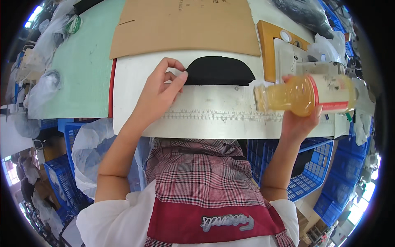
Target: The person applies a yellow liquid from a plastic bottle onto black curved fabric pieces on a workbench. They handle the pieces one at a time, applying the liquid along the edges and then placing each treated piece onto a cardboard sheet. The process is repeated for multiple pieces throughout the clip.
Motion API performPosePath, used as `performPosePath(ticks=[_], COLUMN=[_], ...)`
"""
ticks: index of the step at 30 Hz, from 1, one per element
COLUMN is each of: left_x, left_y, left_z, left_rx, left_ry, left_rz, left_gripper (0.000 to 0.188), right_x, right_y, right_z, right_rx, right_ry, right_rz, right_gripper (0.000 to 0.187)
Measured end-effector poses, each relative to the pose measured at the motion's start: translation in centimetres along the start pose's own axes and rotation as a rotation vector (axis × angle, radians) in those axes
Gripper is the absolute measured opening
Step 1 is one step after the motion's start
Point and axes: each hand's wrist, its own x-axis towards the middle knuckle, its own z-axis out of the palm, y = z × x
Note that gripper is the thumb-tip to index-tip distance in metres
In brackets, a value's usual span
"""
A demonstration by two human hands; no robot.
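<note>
Plaid apron (197,181) fills lower centre, nearest the lens. Right hand (298,123), right of centre, is wrapped around a clear bottle (306,94) of amber liquid, held sideways above the white bench (214,117). Left hand (162,88), centre frame, pinches the left edge of a black fabric piece (220,71). Brown cardboard (185,24) lies above, top centre.
</note>
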Motion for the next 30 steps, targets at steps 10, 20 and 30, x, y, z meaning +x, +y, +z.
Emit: performPosePath(ticks=[10, 20, 30], left_x=[0.9, 1.2, 1.3], left_y=[-1.4, -2.5, -2.9], left_z=[0.4, 0.4, 0.5], left_rx=[-0.372, -0.447, -0.449], left_ry=[-0.121, -0.108, -0.096], left_rz=[-0.037, -0.006, -0.005], left_gripper=[0.024, 0.022, 0.023], right_x=[2.3, 2.3, 2.3], right_y=[-2.1, -1.1, -1.3], right_z=[7.1, 12.8, 10.8], right_rx=[-0.341, -0.777, -1.018], right_ry=[-0.138, -0.496, -0.550], right_rz=[-0.144, -0.316, -0.453], right_gripper=[0.034, 0.040, 0.042])
